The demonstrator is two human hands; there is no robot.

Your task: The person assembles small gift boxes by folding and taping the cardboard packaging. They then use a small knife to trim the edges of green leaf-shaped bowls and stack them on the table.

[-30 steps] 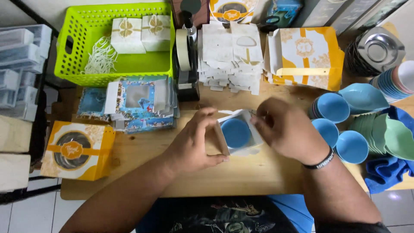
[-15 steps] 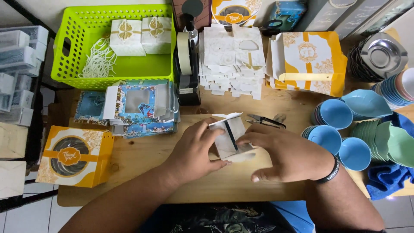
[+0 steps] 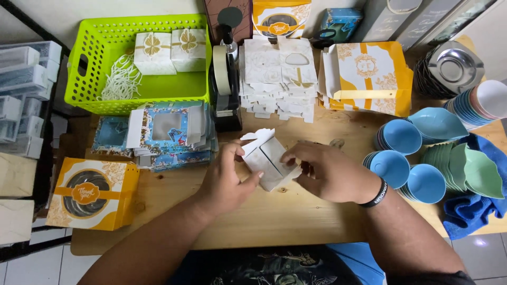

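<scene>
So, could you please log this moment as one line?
left hand: holds small white cardboard box | right hand: presses box side | surface: wooden table

Bright, even light; perhaps slightly warped edges.

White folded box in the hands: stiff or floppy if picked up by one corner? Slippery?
The white card box looks like thin card, so probably light and apt to flex; its top flap stands loose. Left hand and right hand both grip it, hinting that it needs support to hold its shape. The surface looks matt, likely not slippery. Flat faces: unlikely to roll.
</scene>
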